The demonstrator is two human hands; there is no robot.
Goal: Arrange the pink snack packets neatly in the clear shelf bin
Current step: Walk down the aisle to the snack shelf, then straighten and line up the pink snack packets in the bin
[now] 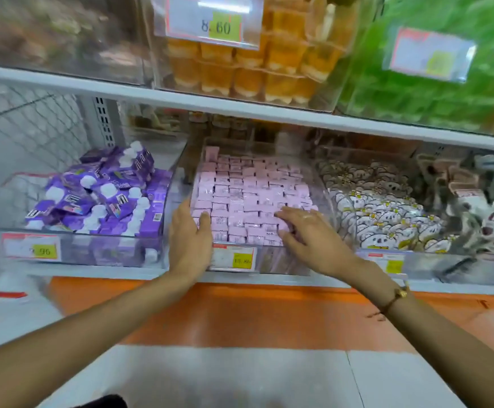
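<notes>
In the head view, the packets (pixel 248 198) filled the bin (pixel 322 184) on the lower shelf (pixel 107 270), standing on edge in close rows from the back wall to the front lip. That upright packing probably let the most fit and kept the top level. The front rows looked slightly uneven, so the tidying seemed near its end rather than finished.

The left hand (pixel 191 234) sat at the bin's front left corner, palm against the outside of the wall and thumb hooked over the rim onto the nearest packets. Its fingers lay straight and together, gripping nothing; it seemed to be steadying the bin and squaring that edge of the rows. The right hand (pixel 307 228) lay flat on the front right packets, fingers straight and slightly spread, pressing down rather than pinching, likely to level them.

A price tag (pixel 234 257) hung on the bin's front, just between the two wrists. Purple packs (pixel 104 198) lay heaped loosely in the bin to the left, and bear-print packs (pixel 381 216) in the one to the right.
</notes>
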